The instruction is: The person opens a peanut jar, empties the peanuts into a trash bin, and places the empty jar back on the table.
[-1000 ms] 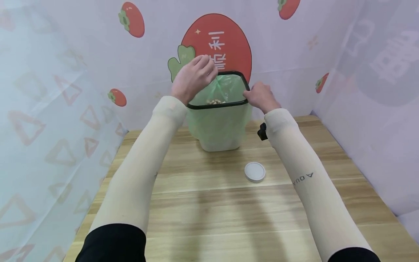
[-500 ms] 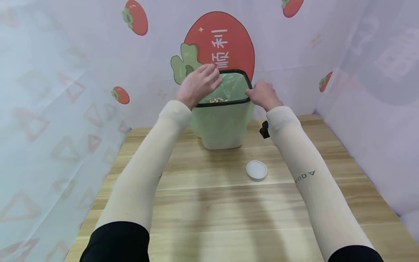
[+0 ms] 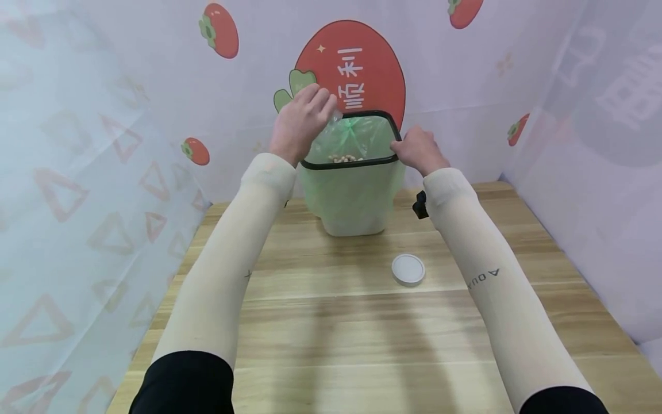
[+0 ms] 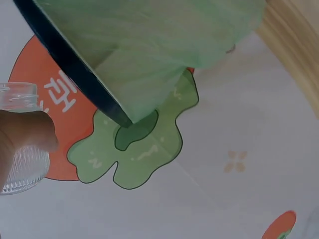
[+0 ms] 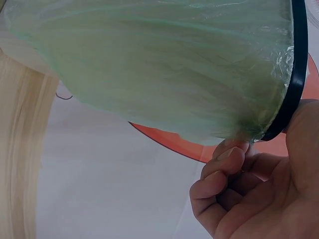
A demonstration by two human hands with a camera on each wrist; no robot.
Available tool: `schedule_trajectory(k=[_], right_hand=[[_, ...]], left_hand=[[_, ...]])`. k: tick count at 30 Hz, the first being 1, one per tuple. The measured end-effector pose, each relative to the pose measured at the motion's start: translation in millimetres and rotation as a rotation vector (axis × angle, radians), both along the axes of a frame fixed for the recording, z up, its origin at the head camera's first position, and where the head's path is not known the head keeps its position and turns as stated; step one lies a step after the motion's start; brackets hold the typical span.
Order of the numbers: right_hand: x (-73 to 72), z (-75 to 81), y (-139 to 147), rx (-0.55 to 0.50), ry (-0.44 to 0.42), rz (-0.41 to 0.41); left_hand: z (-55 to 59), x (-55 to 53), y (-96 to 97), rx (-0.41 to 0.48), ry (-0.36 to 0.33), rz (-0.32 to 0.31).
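Note:
A trash can with a black rim and a translucent green bag over its sides stands at the back of the table. Small beige pieces, looking like nuts or beans, lie in the bag. Above the can's left side, my left hand grips a clear ribbed jar; in the head view most of the jar is hidden behind the hand. My right hand pinches the rim at the can's right corner, with curled fingers against the bag's outside.
A round white lid lies on the wooden table in front of the can. Patterned cloth hangs close behind the can and along both sides. A small black object shows beside the right wrist.
My left hand dipped a little, then rose again with the jar, part of which shows now beside the fingers. My right hand stays on the rim. The head view has shifted slightly.

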State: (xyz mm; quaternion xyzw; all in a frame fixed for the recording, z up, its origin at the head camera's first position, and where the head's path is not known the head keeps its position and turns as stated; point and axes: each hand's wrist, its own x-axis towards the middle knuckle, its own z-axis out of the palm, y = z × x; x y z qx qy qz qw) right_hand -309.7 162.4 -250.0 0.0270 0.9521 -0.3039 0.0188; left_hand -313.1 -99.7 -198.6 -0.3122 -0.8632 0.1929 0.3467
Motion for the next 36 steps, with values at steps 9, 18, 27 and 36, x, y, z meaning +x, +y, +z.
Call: schedule_trajectory(k=[9,18,27,36], right_hand=[[-0.8,-2.1,-2,0.005,-0.002,0.002],[-0.6,-2.9,-2,0.005,0.004,-0.004],[2.2,-1.8,1,0.002,-0.012,-0.001],[4.2,-1.5,1,-0.026,-0.017,-0.007]], left_hand=[[2.6,4.0,-3.6,0.303,-0.200,0.042],[8.0,7.4,-5.2,0.587,-0.370,0.103],[7.3,9.6,-6.8,0.768,-0.446,0.139],[-5.5,9.3,-12.6,0.891,-0.458,0.096]])
